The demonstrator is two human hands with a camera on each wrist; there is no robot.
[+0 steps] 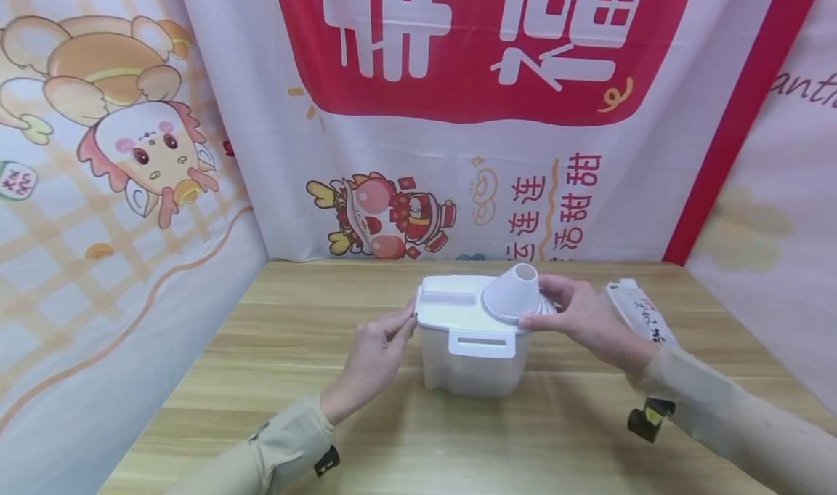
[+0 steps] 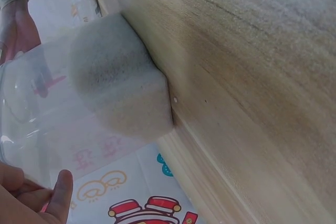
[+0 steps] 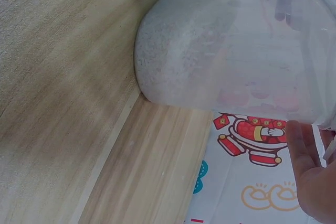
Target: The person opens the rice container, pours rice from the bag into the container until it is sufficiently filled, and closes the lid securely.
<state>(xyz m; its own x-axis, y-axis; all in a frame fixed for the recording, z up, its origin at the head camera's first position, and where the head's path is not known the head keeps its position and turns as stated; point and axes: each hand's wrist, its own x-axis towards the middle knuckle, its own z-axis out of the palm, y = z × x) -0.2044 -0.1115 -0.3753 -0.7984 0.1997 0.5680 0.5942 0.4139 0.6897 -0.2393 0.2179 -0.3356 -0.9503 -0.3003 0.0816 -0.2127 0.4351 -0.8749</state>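
Head cam: high, looks fwd & down over bench [image 1: 275, 379] to the cloth backdrop [image 1: 458, 153]; mid range, both hands & whole container [image 1: 467, 335] in frame
L wrist cam: very close, low at bench [image 2: 252, 66] level, rolled sideways; faces container [image 2: 115, 93] side wall
R wrist cam: very close, low, rolled too; faces container [image 3: 231, 51] from opposite side
Shared by all 3: container, wood bench [image 3: 63, 77], strip of printed backdrop
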